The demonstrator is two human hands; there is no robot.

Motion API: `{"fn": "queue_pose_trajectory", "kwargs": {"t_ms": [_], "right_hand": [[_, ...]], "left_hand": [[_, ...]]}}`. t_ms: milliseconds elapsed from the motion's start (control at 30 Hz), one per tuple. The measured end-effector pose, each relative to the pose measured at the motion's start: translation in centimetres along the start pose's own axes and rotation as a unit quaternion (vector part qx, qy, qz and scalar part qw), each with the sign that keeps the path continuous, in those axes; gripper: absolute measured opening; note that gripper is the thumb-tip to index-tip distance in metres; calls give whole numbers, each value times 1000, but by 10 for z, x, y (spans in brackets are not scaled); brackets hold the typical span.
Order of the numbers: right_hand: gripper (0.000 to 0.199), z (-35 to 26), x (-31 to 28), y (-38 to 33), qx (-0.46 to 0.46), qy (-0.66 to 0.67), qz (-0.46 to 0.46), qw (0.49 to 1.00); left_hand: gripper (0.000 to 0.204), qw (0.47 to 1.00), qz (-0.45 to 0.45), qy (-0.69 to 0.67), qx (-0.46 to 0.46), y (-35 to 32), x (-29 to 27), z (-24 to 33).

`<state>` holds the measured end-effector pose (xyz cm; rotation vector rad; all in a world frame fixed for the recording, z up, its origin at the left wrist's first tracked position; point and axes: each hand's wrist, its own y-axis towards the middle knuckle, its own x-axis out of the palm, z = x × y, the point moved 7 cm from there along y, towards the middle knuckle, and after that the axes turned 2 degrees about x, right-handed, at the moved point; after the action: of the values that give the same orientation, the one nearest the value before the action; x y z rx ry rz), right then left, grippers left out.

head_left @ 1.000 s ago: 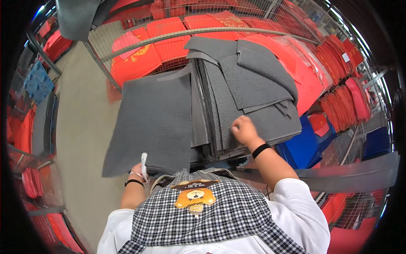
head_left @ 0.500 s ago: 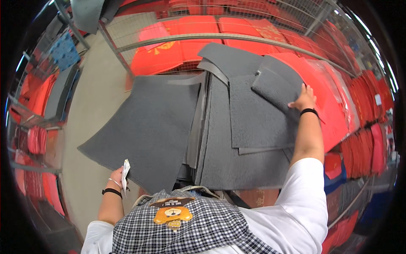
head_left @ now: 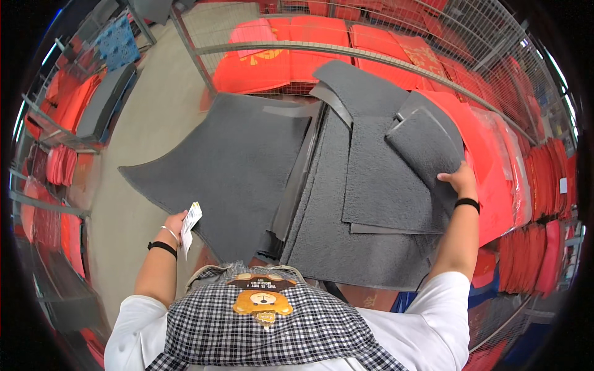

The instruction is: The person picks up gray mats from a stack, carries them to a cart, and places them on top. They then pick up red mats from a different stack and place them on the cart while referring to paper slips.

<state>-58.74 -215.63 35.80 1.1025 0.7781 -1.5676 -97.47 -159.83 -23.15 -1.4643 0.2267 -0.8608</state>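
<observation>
My left hand (head_left: pixel 176 224) is closed on a small bundle of white paper labels (head_left: pixel 191 220), beside the near-left edge of a large dark grey mat (head_left: pixel 216 161). That mat hangs out over the floor on the left. On the right lies a pile of grey carpet mats (head_left: pixel 390 185), fuzzy side up. The top one has a folded-over flap (head_left: pixel 424 145) at its far right. My right hand (head_left: pixel 461 179) grips the right edge of this mat, thumb on top; the other fingers are partly hidden.
Red mats (head_left: pixel 318 34) lie behind a metal rail (head_left: pixel 297 46) at the far side. More red mats (head_left: pixel 489 167), some under clear plastic, lie right of the pile. Stacked red mats (head_left: pixel 544 179) fill racks at the right. A grey walkway (head_left: pixel 139 117) runs along the left.
The left mat's outer corner has shifted away from me. My right hand has slid nearer along the mat's right edge, its fingers less spread. The labels stay in my left hand.
</observation>
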Motion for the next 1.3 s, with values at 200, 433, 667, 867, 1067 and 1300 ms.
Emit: {"fn": "queue_pose_trajectory", "kwargs": {"t_ms": [200, 433, 667, 867, 1067, 1300], "right_hand": [[56, -13, 46, -53, 16, -37, -63, 997], [29, 44, 78, -31, 63, -61, -11, 996], [30, 36, 74, -20, 58, -92, -22, 994], [26, -55, 1, -63, -9, -52, 40, 998], [30, -189, -44, -121, -199, 57, 53, 977], [25, -262, 173, -259, -354, 57, -131, 924]], "left_hand": [[32, 999, -27, 32, 5, -1, 0, 5], [32, 999, -29, 33, 30, -35, 20, 10], [29, 993, 64, 100, 15, -79, 32, 13], [27, 998, 34, 55, 17, -71, 13, 5], [23, 997, 72, 18, 23, -69, -3, -5], [23, 996, 68, 63, 12, -28, -15, -18]]}}
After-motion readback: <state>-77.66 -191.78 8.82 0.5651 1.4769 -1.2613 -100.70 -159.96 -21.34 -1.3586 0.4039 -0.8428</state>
